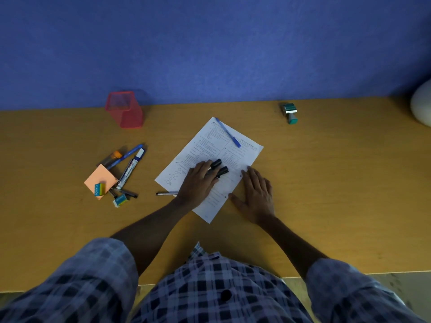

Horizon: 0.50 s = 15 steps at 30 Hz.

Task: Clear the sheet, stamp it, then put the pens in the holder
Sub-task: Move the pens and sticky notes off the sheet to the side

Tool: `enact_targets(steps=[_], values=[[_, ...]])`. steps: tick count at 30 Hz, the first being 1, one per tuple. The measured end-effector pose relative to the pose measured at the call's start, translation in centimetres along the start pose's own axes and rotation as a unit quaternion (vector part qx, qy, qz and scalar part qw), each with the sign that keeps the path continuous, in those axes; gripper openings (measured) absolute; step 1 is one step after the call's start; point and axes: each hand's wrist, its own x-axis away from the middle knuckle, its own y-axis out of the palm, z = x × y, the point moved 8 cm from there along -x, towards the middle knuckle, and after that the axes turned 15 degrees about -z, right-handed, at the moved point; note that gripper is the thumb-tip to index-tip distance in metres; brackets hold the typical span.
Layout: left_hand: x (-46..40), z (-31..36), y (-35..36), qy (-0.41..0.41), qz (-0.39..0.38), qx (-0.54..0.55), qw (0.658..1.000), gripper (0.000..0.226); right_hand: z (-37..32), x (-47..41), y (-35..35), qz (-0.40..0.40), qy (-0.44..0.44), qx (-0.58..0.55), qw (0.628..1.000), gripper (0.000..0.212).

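A printed sheet (217,145) lies at an angle in the middle of the wooden desk (326,183). A blue pen (228,132) rests across its far corner. My left hand (198,183) is on the sheet, its fingers curled over two black markers (220,167) whose ends stick out past the fingertips. My right hand (256,194) lies flat, fingers apart, at the sheet's right edge and holds nothing. A thin dark pen (165,193) lies just off the sheet by my left wrist. The red mesh holder (124,110) stands at the back left, and the teal stamp (290,113) at the back right.
At the left is a pile: an orange sticky-note pad (102,180), two erasers (99,189), a white marker (131,170), a blue pen (124,156) and small dark pens. A white rounded object (422,106) sits at the far right edge. A blue wall backs the desk.
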Motion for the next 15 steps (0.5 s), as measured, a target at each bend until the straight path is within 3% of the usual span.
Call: enact_targets(steps=[7, 15], values=[[2.9, -5.2, -1.4, -0.091, 0.034, 0.028, 0.995, 0.046, 0.1, -0.1, 0.1, 0.001, 0.004, 0.008, 1.0, 0.09], [6.3, -11.0, -0.7, -0.196, 0.019, 0.048, 0.979, 0.048, -0.2, 0.0, -0.1, 0.004, 0.003, 0.007, 1.0, 0.09]])
